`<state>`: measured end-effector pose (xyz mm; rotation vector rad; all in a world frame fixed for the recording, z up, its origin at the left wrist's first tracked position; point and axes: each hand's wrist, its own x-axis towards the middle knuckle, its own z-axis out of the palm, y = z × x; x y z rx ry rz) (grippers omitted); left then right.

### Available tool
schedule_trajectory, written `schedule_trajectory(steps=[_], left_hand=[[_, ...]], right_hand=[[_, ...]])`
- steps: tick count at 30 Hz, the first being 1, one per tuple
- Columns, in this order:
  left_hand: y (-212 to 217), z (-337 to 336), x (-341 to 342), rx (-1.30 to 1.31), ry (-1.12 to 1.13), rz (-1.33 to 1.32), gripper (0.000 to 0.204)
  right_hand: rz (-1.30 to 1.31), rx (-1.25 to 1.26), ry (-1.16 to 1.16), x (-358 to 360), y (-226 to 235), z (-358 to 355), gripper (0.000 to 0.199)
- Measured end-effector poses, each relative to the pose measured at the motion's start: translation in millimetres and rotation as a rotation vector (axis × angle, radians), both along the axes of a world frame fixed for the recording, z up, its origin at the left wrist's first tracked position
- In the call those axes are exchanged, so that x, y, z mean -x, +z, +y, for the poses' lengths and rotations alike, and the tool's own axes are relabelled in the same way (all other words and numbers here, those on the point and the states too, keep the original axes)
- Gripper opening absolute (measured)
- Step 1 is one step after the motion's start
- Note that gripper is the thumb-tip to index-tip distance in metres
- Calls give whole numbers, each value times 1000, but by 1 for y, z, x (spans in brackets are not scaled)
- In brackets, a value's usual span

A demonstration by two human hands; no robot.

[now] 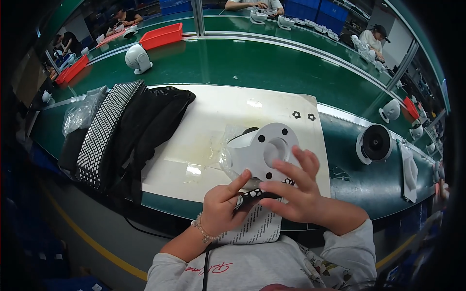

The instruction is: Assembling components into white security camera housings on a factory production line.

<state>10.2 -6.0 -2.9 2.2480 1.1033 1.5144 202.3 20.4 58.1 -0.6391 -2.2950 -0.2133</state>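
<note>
Grip, left hand: grasping printed sheet at bench front edge; right hand: splaying loosely over smooth, rounded housing.

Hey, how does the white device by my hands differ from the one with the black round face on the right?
The near device shows a white surface with dark round spots and a round hollow, while the black-faced device shows a dark disc. The near device is over the white board; the black-faced device stands on the green table to its right. Both have white casings.
</note>
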Motion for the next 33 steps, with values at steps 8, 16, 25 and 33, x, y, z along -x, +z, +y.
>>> schedule_trajectory(steps=[8,16,25,33], left_hand=[[-3,3,0,-89,-35,-27,17],[-6,0,-1,-2,-14,0,26],[-5,2,-3,4,-6,-6,25],[2,3,-5,-29,-6,-4,22]], right_hand=[[-22,-265,157,7,-7,-3,18],[214,291,-81,-28,12,11,9],[24,346,-213,-33,18,10,9],[-185,31,-193,-38,19,-1,19]])
